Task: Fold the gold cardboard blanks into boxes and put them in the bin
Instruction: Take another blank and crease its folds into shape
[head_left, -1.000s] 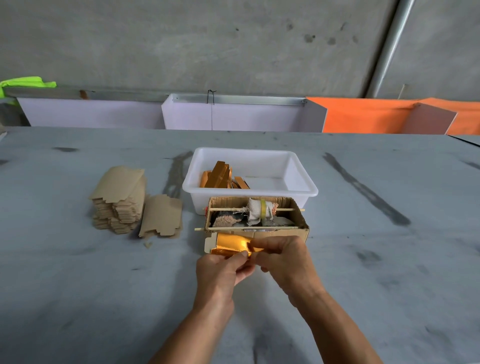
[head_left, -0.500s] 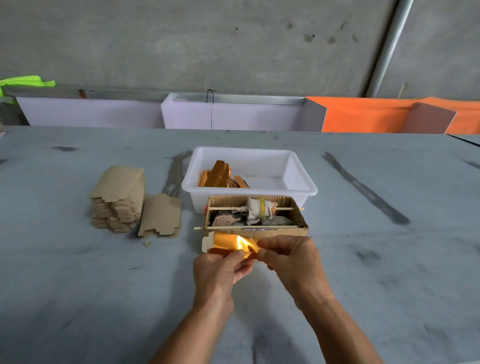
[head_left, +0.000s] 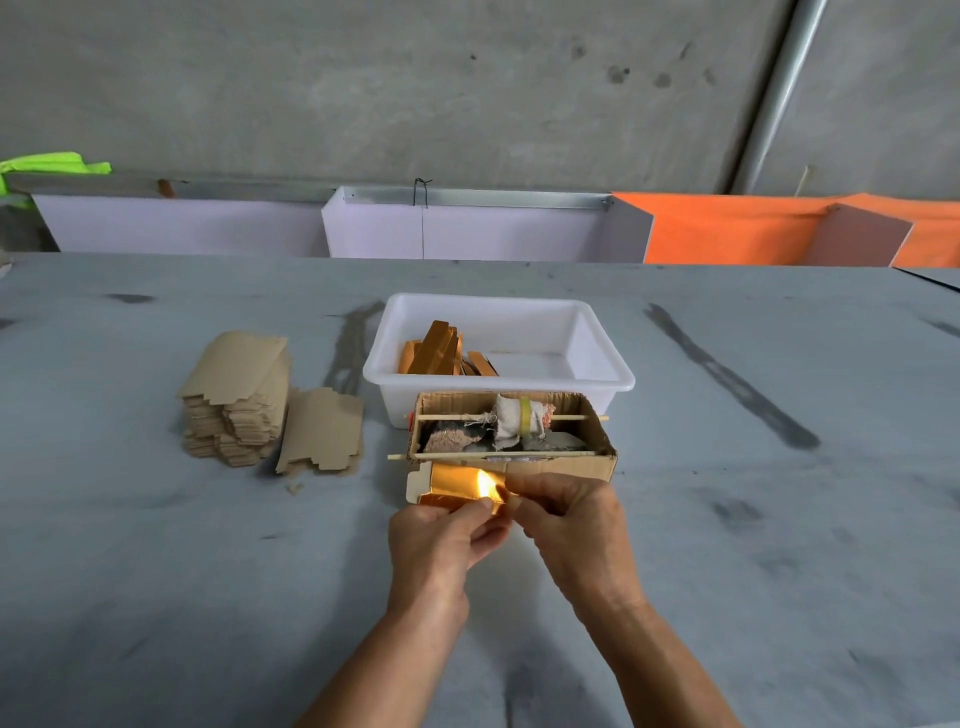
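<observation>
Two hands pinch one gold blank (head_left: 457, 486) low over the table (head_left: 156, 571): the left hand (head_left: 441, 540) grips its near edge, the right hand (head_left: 571, 519) its right end. Just at 12 o'clock from it sits a cardboard box (head_left: 561, 465), with the white bin (head_left: 602, 374) beyond holding folded boxes (head_left: 439, 348). At 10 o'clock lies a stack (head_left: 236, 400) of blanks.

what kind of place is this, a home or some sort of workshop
Probably a small packing workshop, not a home: a bare concrete wall, a long grey worktable, a stack of flat cardboard blanks, and a white bin collecting folded gold boxes.
</observation>
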